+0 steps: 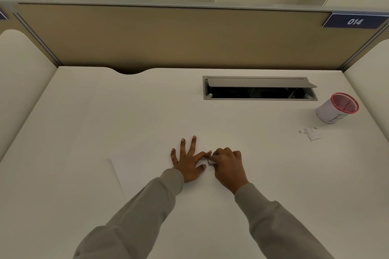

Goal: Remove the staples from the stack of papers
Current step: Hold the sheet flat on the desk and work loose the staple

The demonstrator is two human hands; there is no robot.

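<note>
A stack of white papers (147,166) lies flat on the white desk, turned at an angle and hard to tell from the desk surface. My left hand (188,161) presses flat on it with fingers spread, near its right corner. My right hand (228,165) is curled just beside the left one, pinching a small metal tool (209,161) at the paper's corner. A thin staple-like mark (210,170) shows just below the tool. Whether a staple is caught in the tool I cannot tell.
A white cup with a red rim (334,109) stands at the right. Small paper scraps and several loose staples (311,133) lie in front of it. An open grey cable hatch (260,88) is set into the desk behind. A beige partition (168,38) closes the back.
</note>
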